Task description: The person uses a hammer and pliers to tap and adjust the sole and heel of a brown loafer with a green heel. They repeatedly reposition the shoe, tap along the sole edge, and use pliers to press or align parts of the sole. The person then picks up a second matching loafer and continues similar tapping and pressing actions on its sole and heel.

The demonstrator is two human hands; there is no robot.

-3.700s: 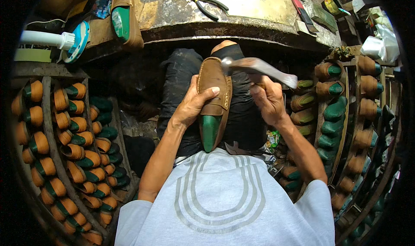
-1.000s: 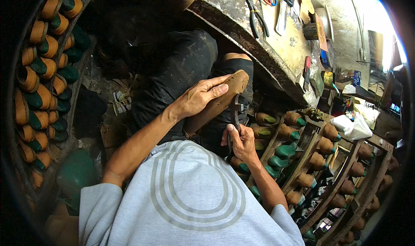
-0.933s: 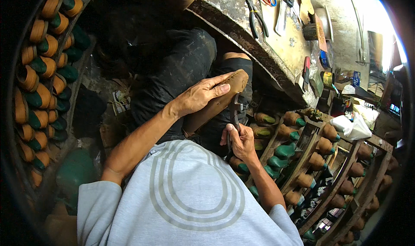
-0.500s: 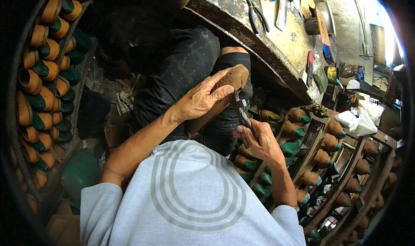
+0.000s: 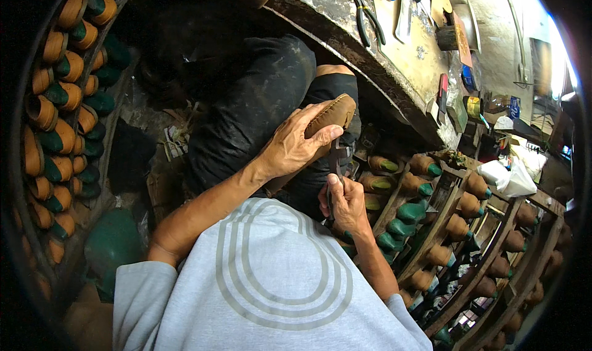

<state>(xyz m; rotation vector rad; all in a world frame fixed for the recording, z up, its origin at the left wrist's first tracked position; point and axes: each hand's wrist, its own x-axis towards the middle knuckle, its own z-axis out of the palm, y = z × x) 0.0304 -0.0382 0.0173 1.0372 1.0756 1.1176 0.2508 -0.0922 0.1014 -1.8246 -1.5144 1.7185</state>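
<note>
Compared with half a second ago, the right hand (image 5: pixel 347 202) has drawn back toward the body and closed up under the shoe, and the dark metal tool it grips now stands nearly upright instead of slanting away to the right. That right hand is wrapped tight around the dark metal hand tool (image 5: pixel 333 166), whose upper end meets the underside of the tan leather shoe on its last (image 5: pixel 331 114). The left hand (image 5: pixel 295 144) lies over the shoe from above, fingers curled around its side and thumb pressed along the edge, clamping it on the lap over the dark trousers (image 5: pixel 256 104).

The shoe sits just beyond and above both hands; its long axis runs from lower left to upper right, toe end pointing away toward the desk. The left hand is the nearer, in full contact, while the right reaches it only through the tool. Its suede-like upper is light tan with a stitched seam along the rim.

Further out, the worn wooden desk (image 5: pixel 413 61) carries black-handled pliers (image 5: pixel 365 19). Wooden racks of tan shoes on green lasts (image 5: pixel 431 215) stand at right, and another such rack (image 5: pixel 61 116) at left.
</note>
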